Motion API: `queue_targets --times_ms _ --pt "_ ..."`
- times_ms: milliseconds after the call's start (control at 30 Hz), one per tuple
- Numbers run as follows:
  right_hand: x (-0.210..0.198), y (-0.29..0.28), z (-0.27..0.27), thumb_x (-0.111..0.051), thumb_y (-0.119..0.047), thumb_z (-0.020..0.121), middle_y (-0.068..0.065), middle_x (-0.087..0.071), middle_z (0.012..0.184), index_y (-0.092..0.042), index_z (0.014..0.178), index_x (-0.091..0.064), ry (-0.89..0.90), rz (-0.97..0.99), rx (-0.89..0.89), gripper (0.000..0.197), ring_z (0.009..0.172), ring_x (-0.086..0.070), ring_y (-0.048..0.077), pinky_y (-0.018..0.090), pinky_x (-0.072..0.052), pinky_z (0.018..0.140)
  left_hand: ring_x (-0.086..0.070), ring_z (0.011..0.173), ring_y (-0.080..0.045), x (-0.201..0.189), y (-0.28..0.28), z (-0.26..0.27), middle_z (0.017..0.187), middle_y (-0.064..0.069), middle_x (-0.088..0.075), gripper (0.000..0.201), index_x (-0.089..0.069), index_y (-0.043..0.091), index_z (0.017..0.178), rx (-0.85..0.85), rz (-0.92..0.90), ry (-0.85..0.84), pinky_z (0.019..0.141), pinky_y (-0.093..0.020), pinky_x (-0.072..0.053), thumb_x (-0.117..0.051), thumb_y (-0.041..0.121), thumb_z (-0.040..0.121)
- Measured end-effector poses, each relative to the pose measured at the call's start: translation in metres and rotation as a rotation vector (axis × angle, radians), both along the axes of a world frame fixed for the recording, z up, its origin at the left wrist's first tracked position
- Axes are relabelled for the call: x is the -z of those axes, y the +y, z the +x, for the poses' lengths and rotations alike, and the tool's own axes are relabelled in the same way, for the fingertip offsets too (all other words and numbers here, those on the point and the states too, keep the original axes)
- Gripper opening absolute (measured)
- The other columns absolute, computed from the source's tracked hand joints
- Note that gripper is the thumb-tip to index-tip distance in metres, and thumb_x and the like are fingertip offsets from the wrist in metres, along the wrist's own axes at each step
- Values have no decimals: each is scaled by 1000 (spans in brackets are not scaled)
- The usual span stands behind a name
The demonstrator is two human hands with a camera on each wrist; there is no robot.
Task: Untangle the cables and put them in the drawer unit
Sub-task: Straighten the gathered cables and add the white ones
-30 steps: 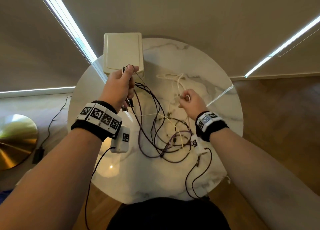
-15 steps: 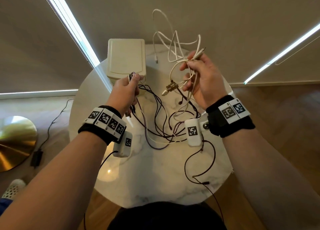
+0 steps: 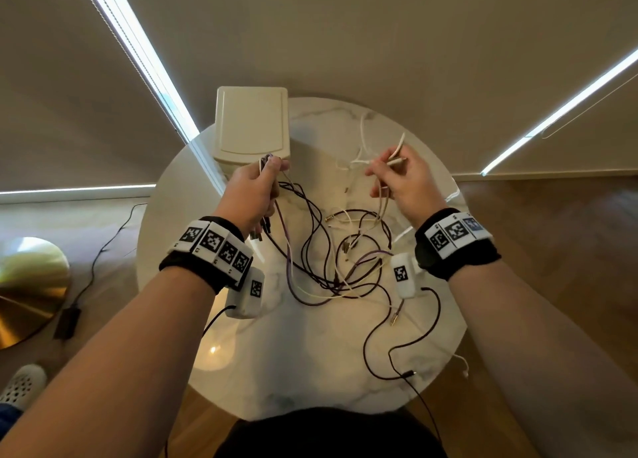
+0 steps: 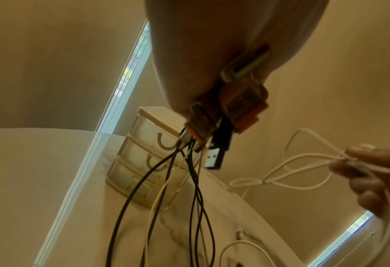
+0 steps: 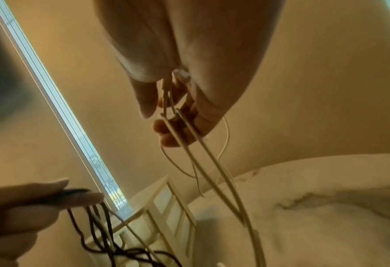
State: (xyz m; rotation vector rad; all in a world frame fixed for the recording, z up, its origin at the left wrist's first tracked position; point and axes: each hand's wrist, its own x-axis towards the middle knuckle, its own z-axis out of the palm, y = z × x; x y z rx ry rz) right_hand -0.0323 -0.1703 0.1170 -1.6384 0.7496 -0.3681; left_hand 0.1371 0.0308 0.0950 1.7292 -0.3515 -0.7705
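My left hand [image 3: 253,188] grips the dark cables [image 3: 312,236] by their stiff plugs; my right hand [image 3: 402,181] pinches limp, light white cables [image 3: 379,162], likely to snag

Tabletop [image 3: 310,371]: round, white marble, grey veins
Far-left edge: cream drawer unit [image 3: 252,126] stands upright; drawers closed
Centre: tangle of dark cables [image 3: 331,271] resting there; white cable [image 3: 359,160] partly lying toward the far edge
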Motion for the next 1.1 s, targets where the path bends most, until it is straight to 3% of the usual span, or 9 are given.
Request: queue_targets --times_ms 133,233,333,433,667,867,933,1000,1100 --pt "-18 -10 6 -58 0 98 10 -70 113 -14 115 -54 -121 -53 -7 22 74 -62 21 37 -60 73 -41 51 -11 3 -2 -1 60 9 -44 37 -69 13 121 13 -8 29 52 -30 -40 -47 41 109" --pt "-32 -15 14 -51 -1 102 6 -72 121 -26 130 -52 -191 16 23 37 84 -65 22 38 -60 83 -38 52 -11 2 -1 -3 63 5 -41 37 -68 11 121 30 -17 53 53 -30 -37 -47 39 109" --pt "-22 -23 19 -49 -9 105 1 -75 113 -22 134 -50 -20 -37 113 31 87 -68 16 36 -58 85 -38 53 -12 1 0 -5 65 3 -41 37 -67 11 121 40 -2 45 54 -32 -38 -46 39 110" --pt "1 -27 14 -44 -7 106 5 -73 110 -13 137 -50 167 -36 162 32 83 -69 19 46 -61 86 -39 52 -12 1 2 -6 63 5 -44 35 -68 12 119 37 8 39 53 -32 -39 -46 38 110" --pt "3 -27 6 -47 -5 105 15 -71 116 -3 127 -50 6 109 193 22 71 -68 23 47 -63 77 -40 51 -10 4 4 -3 63 5 -45 33 -68 13 117 24 19 45 52 -30 -39 -46 37 110" --pt "-9 -36 11 -45 -5 106 -4 -73 124 -12 134 -52 -55 98 111 30 107 -72 18 34 -57 96 -39 51 -12 9 -4 -3 60 7 -44 35 -69 12 117 31 4 67 52 -31 -37 -47 38 109" --pt "-8 -37 13 -43 -11 108 -9 -74 121 -14 131 -54 1 45 113 26 108 -72 13 36 -55 99 -39 52 -11 10 -5 -5 61 7 -44 35 -69 11 118 26 -2 82 52 -31 -36 -47 36 109" --pt "-9 -36 13 -44 -16 108 -8 -76 115 -15 126 -58 30 -2 129 23 99 -73 14 40 -57 95 -40 52 -10 9 -5 -6 62 7 -44 35 -69 11 118 23 0 83 52 -31 -36 -47 36 110" --pt "-15 -32 9 -47 -19 108 -1 -77 103 -13 119 -65 -36 -35 143 22 67 -61 16 32 -55 64 -40 53 -11 9 -4 -5 62 7 -45 36 -70 12 118 41 4 72 53 -31 -38 -46 38 110"
